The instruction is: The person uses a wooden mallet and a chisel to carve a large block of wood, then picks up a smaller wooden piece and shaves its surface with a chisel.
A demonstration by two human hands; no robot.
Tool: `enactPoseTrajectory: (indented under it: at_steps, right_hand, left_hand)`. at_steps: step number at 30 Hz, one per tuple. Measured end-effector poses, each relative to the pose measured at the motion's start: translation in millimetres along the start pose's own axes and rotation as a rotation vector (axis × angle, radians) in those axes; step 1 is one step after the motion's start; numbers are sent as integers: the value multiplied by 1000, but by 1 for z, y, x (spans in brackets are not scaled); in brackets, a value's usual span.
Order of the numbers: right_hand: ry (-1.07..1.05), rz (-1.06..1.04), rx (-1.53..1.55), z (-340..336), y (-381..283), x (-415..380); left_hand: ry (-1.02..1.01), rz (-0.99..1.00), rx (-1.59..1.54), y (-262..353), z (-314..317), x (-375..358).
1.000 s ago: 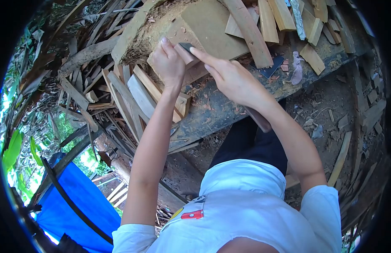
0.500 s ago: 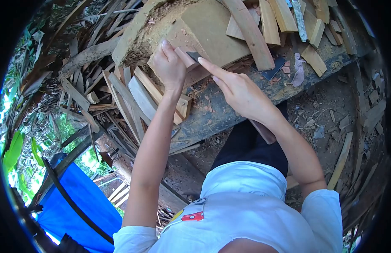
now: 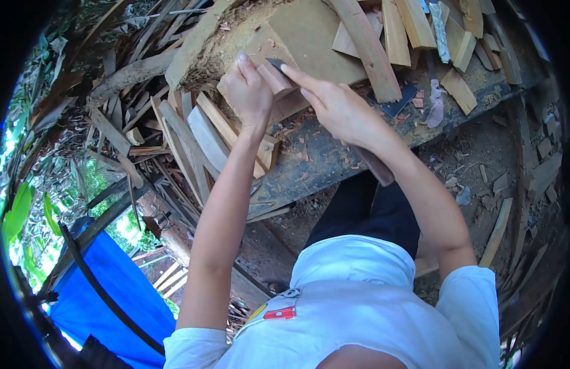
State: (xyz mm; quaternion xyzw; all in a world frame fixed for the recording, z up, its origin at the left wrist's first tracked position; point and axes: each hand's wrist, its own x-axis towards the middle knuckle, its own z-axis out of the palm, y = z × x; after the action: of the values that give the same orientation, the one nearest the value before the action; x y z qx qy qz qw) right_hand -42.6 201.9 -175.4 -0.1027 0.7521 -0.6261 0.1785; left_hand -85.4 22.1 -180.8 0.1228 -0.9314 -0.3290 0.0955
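Observation:
My left hand [image 3: 250, 95] is closed around the near side of a small pinkish wood block [image 3: 276, 81], its thumb pointing up. The block rests on a flat wooden board. My right hand [image 3: 340, 114] grips a long-handled knife, its index finger stretched along the tool toward the tip. The knife's dark blade [image 3: 275, 63] lies against the upper edge of the block. Its brown wooden handle [image 3: 376, 167] sticks out beneath my right forearm. Most of the grip is hidden by the hand.
Around the workbench [image 3: 316, 166] lie wood shavings and a dark blue flat piece [image 3: 400, 101]. Cut wood strips [image 3: 368, 49] are heaped at the upper right, with more sticks [image 3: 202, 132] at the left. A blue tarp [image 3: 113, 295] hangs at the lower left.
The right hand and knife have moved up and to the left across the block, so the blade sits farther over its top. My left hand stays nearly in place.

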Motion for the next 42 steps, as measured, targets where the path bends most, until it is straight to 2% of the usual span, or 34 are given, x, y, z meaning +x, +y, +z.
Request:
enactPoseTrajectory:
  at_steps: [1, 3, 5, 7, 8, 11, 13, 15, 17, 21, 25, 27, 31, 33, 37, 41, 42]
  right_hand:
    - [5, -5, 0, -1, -1, -5]
    - [-146, 186, 9, -10, -18, -28]
    - [-165, 174, -2, -6, -15, -35]
    - [60, -111, 30, 1, -4, -22]
    - [61, -118, 30, 2, -3, -17]
    - [56, -103, 25, -1, -7, -14]
    - [-140, 148, -1, -10, -22, -35]
    - [-157, 183, 32, -11, -25, -34]
    - [-118, 79, 80, -11, -16, -16]
    - [-24, 69, 40, -2, -13, -28]
    - [-143, 187, 82, -13, -23, -22]
    - [-91, 127, 20, -7, -15, -10]
    - [-105, 159, 26, -3, -12, -26]
    - [34, -18, 51, 1, -8, -30]
    - [10, 3, 12, 1, -6, -5]
    - [-71, 116, 35, 0, -12, -30]
    - [7, 7, 33, 4, -5, -28]
  left_hand:
    - [12, 30, 12, -1, 1, 0]
    - [21, 44, 24, -1, 2, -1]
    - [12, 30, -8, -2, 1, -3]
    - [12, 19, -5, 0, 1, -5]
    - [11, 20, -1, 0, 1, -3]
    - [9, 77, 24, -2, 1, -1]
    - [5, 49, -18, -6, 5, 0]
    - [16, 55, 6, -3, 2, -2]
    - [16, 62, 7, -2, 1, -3]
    - [10, 74, 14, -6, 3, 0]
    - [-1, 76, 19, -4, 1, -5]
    - [1, 58, 13, -4, 1, -1]
    - [6, 77, 10, -6, 2, 0]
    - [-17, 43, 6, -3, 0, -2]
    - [12, 88, 40, 1, 1, 0]
    - [-5, 49, 26, -2, 0, -1]
    - [-15, 52, 29, 0, -1, -2]
